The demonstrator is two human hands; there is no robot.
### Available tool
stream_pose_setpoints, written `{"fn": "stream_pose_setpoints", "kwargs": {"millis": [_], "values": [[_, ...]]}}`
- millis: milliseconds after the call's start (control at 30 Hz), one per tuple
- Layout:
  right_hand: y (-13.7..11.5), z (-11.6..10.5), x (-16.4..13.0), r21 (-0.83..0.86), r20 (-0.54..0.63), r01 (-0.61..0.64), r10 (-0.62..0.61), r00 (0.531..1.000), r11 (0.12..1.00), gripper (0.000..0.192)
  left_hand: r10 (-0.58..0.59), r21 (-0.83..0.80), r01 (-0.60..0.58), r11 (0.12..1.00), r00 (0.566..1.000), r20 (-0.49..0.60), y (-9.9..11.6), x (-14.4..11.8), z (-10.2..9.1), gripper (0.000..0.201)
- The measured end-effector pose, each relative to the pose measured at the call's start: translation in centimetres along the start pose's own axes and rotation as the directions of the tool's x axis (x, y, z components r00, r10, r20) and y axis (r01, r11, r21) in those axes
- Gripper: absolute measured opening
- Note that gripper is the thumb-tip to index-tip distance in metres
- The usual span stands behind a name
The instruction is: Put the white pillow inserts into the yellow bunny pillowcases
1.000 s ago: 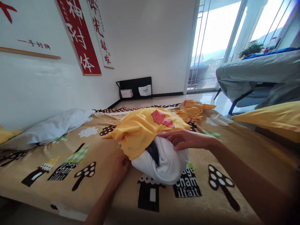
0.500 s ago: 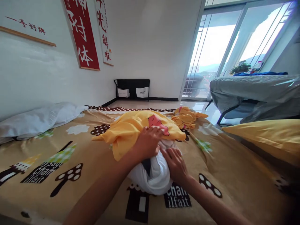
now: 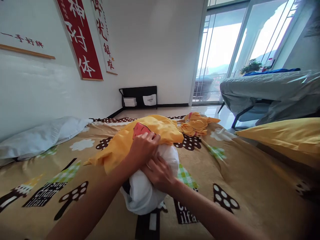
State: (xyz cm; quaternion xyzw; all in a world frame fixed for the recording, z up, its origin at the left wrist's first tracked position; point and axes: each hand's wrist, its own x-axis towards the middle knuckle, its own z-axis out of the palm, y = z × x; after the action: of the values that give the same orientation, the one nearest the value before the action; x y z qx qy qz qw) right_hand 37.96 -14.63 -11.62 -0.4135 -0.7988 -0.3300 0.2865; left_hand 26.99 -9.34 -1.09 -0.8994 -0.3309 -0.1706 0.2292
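1. Centrally, on the patterned blanket (image 3: 250,173): one soft white bundle (image 3: 143,198), overlaid at the far part by a yellow cloth (image 3: 165,125) with a red print (image 3: 140,129).
2. Probably set close to the body to bring the cloth's near edge within easy reach; laid low and flat, probably for firm support from below.
3. At that near edge, over part of the print: left hand (image 3: 143,145), knuckles up, fingers curled narrow and angled inward. Apparently placed there to control the edge against the bundle. Cannot tell whether pinching fabric or only pressing, with fingertips partly hidden.
4. On top of the bundle, just nearer than the left: right hand (image 3: 158,171), back upward, fingers bent and slightly spread. Apparently placed to steady the soft filling. Cannot tell whether gripping anything underneath.
5. Extending from lower left and lower right: left forearm (image 3: 100,196) and right forearm (image 3: 200,205), converging at the bundle, probably to work one short stretch of fabric jointly.
6. Outside this working zone: crumpled yellow cloth (image 3: 193,125) beyond at right, white pillow (image 3: 72,130) along the left side, apparently parked at the margins to avoid interference.
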Motion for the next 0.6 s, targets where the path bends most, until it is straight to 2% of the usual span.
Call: {"fn": "stream_pose_setpoints", "kwargs": {"millis": [33,100,167,233,267,333,400,433,500,600], "values": [[0.4,-0.2,0.5,-0.004,0.035,-0.023,0.024,0.999,1.0,0.033,-0.038,0.031,0.038,0.999,0.999,0.001,-0.7,-0.3,-0.3,0.015],[1.4,-0.7,1.3,-0.039,0.14,-0.151,0.155,0.978,0.988,0.04,-0.13,0.099,0.132,0.986,0.991,-0.03,-2.1,-1.1,-0.8,0.015],[2.3,-1.1,2.3,-0.072,0.244,-0.309,0.317,0.917,0.948,0.044,-0.169,0.14,0.177,0.974,0.983,-0.067,-3.0,-2.1,-1.0,0.017],[2.8,-1.1,3.4,-0.061,0.289,-0.413,0.412,0.864,0.909,0.039,-0.105,0.143,0.118,0.983,0.99,-0.096,-3.2,-2.8,-1.1,0.017],[2.8,-0.9,4.1,-0.039,0.282,-0.44,0.432,0.856,0.897,0.036,-0.045,0.139,0.062,0.988,0.991,-0.123,-3.0,-3.0,-1.2,0.016],[2.3,-0.1,5.4,0.019,0.216,-0.467,0.452,0.865,0.884,0.031,0.078,0.139,-0.048,0.989,0.972,-0.221,-2.5,-3.3,-1.5,0.014],[1.7,0.7,6.6,0.088,0.106,-0.447,0.438,0.893,0.89,0.03,0.11,0.125,-0.072,0.99,0.934,-0.341,-2.4,-3.4,-1.9,0.014],[1.3,1.0,7.1,0.125,0.05,-0.41,0.407,0.912,0.903,0.03,0.074,0.096,-0.04,0.995,0.921,-0.383,-2.6,-3.4,-2.0,0.014],[0.8,1.1,7.9,0.188,-0.057,-0.308,0.324,0.944,0.932,0.03,-0.086,-0.013,0.088,0.996,0.915,-0.394,-3.6,-3.6,-2.0,0.017],[0.3,0.2,7.8,0.276,-0.177,-0.16,0.214,0.961,0.948,0.032,-0.374,-0.238,0.314,0.919,0.885,-0.278,-6.0,-4.2,-0.9,0.022]]}}
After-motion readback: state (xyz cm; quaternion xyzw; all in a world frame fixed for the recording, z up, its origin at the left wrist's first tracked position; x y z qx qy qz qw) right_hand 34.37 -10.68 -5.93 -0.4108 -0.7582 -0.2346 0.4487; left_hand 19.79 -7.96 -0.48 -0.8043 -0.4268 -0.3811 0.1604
